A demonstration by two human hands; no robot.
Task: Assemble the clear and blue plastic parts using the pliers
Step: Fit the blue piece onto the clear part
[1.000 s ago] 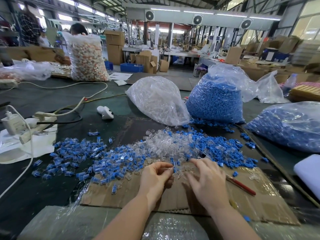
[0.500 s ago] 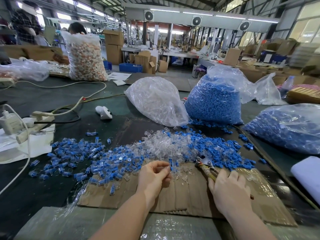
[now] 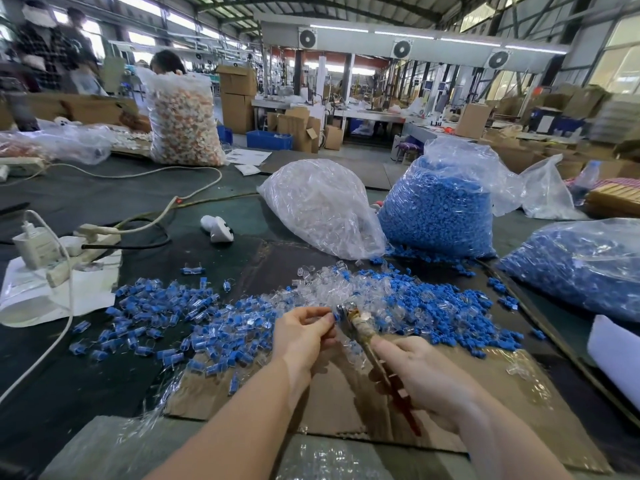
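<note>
Your right hand (image 3: 420, 379) hides most of the pliers (image 3: 360, 329); their blurred tip perhaps touches the small part (image 3: 335, 317).

Bright daylight floods in through the roof panels (image 3: 166, 19) and side windows (image 3: 620, 60). Edges bend and blur; shadows stay soft.

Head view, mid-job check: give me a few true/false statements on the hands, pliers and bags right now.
1. The right hand holds the pliers. True.
2. The left hand is empty. False: it pinches a small blue and clear part at the plier tip.
3. The bag of clear parts sits left of the bag of blue parts. True.
4. The hands work over bare metal. False: over cardboard.
</note>
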